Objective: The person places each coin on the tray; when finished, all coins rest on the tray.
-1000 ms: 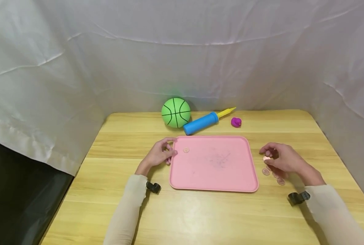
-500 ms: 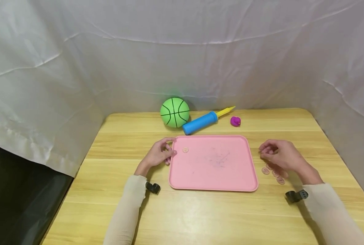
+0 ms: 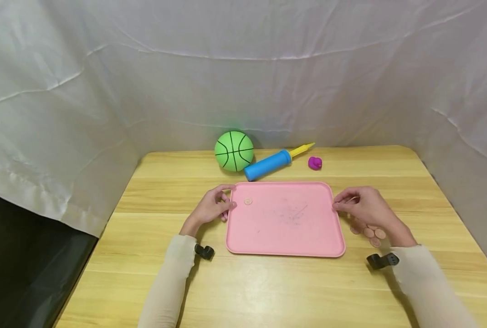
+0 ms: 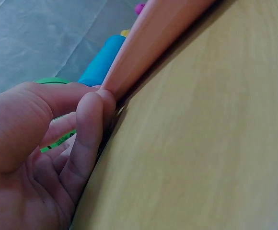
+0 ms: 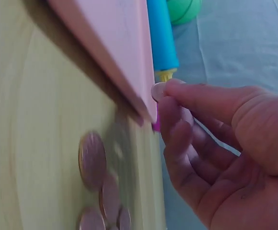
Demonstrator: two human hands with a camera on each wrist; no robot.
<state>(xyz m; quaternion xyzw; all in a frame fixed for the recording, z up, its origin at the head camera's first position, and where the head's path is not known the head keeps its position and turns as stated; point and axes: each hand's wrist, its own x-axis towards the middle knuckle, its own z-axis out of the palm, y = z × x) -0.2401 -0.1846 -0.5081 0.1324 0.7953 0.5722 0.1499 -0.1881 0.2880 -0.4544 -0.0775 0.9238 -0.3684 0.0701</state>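
A pink tray [image 3: 284, 239] lies on the wooden table, with one coin [image 3: 248, 201] near its upper left corner. My left hand [image 3: 210, 207] pinches the tray's left rim between thumb and fingers; the left wrist view shows the fingertips at the tray's edge [image 4: 144, 52]. Just beside the tray's right rim is my right hand [image 3: 364, 207]. It pinches a coin [image 5: 157, 92] between thumb and forefinger, seen in the right wrist view. Below this hand several more coins [image 3: 368, 233] lie in a loose cluster on the table, partly overlapping.
Along the back of the table sit a green ball [image 3: 234, 151] with black lines, a blue hand pump [image 3: 268, 166] with a yellow nozzle, and a small purple rubber duck [image 3: 315, 163]. A pale curtain [image 3: 243, 91] hangs behind them.
My right hand has moved left with its coin, from over the loose coins to the tray's right rim, uncovering more of the cluster. The left hand and tray have stayed put.
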